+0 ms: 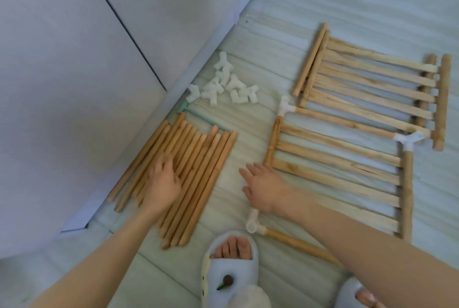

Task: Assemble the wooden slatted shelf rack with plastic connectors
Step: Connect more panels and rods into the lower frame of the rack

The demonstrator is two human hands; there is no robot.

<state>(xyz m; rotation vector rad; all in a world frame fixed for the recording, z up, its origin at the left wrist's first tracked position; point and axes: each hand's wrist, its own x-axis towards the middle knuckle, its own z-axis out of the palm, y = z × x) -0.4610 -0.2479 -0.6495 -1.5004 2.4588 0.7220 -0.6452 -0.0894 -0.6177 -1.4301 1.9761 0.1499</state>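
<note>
No readable text, labels, brands or numbers anywhere in frame (checked the wood, the white plastic pieces, the floor and the wall panels: all plain surfaces).
</note>
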